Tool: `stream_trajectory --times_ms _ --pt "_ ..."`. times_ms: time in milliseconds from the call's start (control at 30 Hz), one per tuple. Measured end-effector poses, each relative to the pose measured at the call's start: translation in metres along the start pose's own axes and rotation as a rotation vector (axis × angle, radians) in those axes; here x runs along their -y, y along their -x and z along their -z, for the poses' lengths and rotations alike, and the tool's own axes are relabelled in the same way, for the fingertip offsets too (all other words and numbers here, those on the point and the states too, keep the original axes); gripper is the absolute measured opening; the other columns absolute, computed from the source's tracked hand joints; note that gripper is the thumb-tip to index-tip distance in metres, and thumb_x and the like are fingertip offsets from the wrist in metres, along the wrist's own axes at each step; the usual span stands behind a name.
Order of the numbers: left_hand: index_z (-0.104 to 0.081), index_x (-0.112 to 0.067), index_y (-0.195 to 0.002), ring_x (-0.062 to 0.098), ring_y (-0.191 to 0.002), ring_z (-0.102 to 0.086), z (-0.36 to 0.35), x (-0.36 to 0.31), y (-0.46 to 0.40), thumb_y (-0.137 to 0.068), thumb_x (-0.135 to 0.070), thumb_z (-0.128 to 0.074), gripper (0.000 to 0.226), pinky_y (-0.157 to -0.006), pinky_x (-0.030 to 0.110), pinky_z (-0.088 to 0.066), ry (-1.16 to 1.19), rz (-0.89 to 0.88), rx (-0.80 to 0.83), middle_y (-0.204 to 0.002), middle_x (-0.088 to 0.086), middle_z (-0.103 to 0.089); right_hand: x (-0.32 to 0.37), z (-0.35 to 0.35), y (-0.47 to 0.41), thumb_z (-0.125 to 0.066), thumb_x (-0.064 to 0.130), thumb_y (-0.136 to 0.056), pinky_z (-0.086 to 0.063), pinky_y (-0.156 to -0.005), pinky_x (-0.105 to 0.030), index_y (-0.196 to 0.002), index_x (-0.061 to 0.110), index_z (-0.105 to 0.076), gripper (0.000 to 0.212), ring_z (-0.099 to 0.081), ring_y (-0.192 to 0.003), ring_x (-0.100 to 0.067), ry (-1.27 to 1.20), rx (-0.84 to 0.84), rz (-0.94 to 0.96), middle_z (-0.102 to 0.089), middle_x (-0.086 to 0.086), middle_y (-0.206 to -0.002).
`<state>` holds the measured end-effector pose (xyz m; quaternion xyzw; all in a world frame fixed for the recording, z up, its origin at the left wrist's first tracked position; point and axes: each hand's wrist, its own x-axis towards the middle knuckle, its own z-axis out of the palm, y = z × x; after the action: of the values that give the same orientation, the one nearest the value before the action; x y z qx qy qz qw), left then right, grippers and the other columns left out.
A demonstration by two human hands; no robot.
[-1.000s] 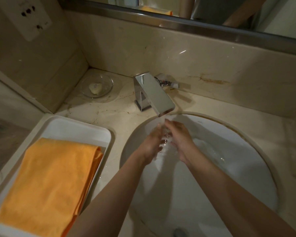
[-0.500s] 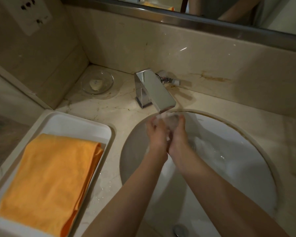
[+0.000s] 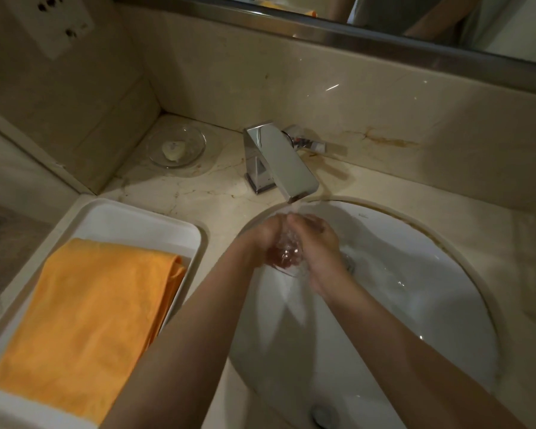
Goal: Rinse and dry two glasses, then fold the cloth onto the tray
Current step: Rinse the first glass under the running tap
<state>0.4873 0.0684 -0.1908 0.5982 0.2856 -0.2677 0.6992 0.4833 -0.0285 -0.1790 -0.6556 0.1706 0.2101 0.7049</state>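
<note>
Bare forearms, no sleeves

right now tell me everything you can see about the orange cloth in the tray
The orange cloth is soft-looking, towel-like fabric, folded into a long rectangle with stacked layers showing along its right edge. It lies flat inside the white tray left of the sink, covering most of the tray's floor but leaving a bare strip at the far end. It looks dry and undisturbed. Neither hand touches it; only the tray does.
</note>
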Motion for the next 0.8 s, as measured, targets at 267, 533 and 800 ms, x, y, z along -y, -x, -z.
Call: stream_trajectory --times_ms 267,533,800 --pt "-0.062 -0.010 -0.077 0.024 -0.060 -0.058 0.000 0.009 0.014 -0.093 -0.043 -0.044 0.040 -0.059 0.034 -0.055 0.425 0.062 0.130 -0.069 0.008 -0.058 0.018 0.001 -0.006 -0.066 0.021 -0.083 -0.047 -0.042 -0.020 -0.085 0.021 -0.059 0.007 -0.062 -0.048 -0.010 -0.025 0.145 -0.013 -0.066 0.004 -0.058" --pt "-0.052 -0.009 -0.119 0.014 -0.068 -0.061 -0.053 0.021 0.016 -0.095 -0.045 -0.043 0.044 -0.049 0.022 -0.044 0.672 -0.127 -0.369 -0.086 0.004 -0.063 -0.001 0.007 -0.013 -0.056 0.035 -0.086 -0.052 -0.055 -0.025 -0.098 0.011 -0.066 0.029 -0.068 -0.071 -0.019 -0.045 -0.029 0.000 -0.071 -0.006 -0.083" --pt "-0.056 -0.020 -0.099 0.019 -0.096 -0.059 -0.041 0.025 0.021 -0.086 -0.035 -0.056 0.020 -0.087 0.039 -0.050 0.088 -0.476 -0.640 -0.105 0.003 -0.060 -0.007 0.012 -0.006 -0.064 0.038 -0.082 -0.052 -0.083 -0.039 -0.125 0.030 -0.030 0.055 -0.064 -0.093 -0.025 -0.131 0.058 -0.150 -0.063 -0.011 -0.110"
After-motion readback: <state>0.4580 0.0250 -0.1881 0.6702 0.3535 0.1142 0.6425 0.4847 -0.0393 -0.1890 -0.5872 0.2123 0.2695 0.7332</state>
